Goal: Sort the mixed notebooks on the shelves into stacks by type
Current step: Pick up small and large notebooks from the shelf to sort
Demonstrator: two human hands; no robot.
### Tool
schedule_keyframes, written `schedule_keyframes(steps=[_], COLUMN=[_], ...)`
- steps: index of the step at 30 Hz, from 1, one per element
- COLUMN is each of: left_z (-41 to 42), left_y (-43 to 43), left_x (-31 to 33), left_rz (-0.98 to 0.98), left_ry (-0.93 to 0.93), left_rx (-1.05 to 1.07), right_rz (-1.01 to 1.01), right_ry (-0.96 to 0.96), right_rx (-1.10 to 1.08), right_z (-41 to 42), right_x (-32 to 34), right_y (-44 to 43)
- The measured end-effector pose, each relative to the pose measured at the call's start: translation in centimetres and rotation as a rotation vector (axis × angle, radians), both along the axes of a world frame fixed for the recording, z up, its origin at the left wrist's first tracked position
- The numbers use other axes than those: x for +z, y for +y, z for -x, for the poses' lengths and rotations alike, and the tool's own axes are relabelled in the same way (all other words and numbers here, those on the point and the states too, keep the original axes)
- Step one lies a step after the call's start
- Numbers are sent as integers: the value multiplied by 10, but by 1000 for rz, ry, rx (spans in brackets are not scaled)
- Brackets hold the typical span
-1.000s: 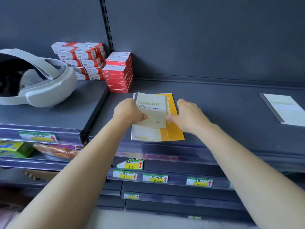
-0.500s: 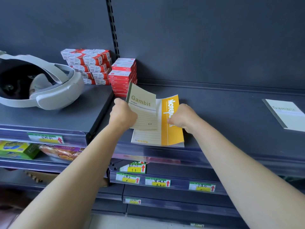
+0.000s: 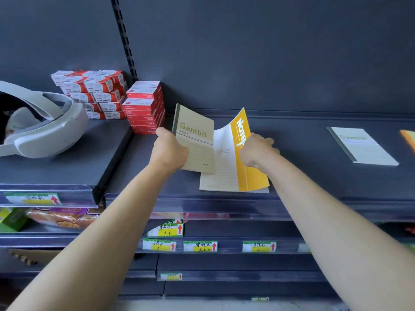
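Observation:
My left hand (image 3: 170, 151) grips a small beige Gambit notebook (image 3: 195, 140) by its left edge and holds it tilted up off the dark shelf (image 3: 303, 176). My right hand (image 3: 256, 150) grips the right edge of a larger white-and-yellow notebook (image 3: 226, 167), bending its far end upward while its near end rests on the shelf. A second Gambit notebook (image 3: 362, 145) lies flat on the same shelf at the right. An orange corner of another notebook (image 3: 409, 140) shows at the right frame edge.
Red and white paper clip boxes (image 3: 94, 95) and a second red box stack (image 3: 146, 108) stand at the back left. A white headset (image 3: 42, 126) lies on the left shelf. Price labels (image 3: 199, 246) line the lower shelves, where snack packets (image 3: 58, 219) lie.
My left hand has lifted the Gambit notebook off the yellow one and up to the left. My right hand has curled the yellow notebook's far end upward.

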State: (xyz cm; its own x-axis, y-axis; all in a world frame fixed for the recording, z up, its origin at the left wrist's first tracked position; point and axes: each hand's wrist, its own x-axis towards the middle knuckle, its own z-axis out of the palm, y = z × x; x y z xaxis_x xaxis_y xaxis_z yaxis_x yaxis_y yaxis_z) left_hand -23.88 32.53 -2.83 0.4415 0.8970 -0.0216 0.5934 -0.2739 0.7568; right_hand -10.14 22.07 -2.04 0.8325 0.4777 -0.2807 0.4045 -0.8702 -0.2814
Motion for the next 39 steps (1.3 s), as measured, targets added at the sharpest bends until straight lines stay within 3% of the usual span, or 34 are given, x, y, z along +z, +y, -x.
schedule_keyframes(steps=[4,11,23,32,39], left_z=[-3,-12,-29,-35,-47], left_y=[-4,-5,-19,-23,-42], left_x=[0,-8,8,-1,4], left_rz=[29,280,664,667,481], left_ry=[7,-38,-279,-233,-436], left_rx=[-47,-66,-168,-207,-297], right_rz=[-78,-131,-185,-306,-493], right_ry=[50,67,86,87,168], right_rx=[-69,-32,-78,-70,-150], right_z=[-15,-22,-24,-33,-48], right_x=[-6,-6,-4,-11,-22], right_y=[-1,-8,-20,-39,-54])
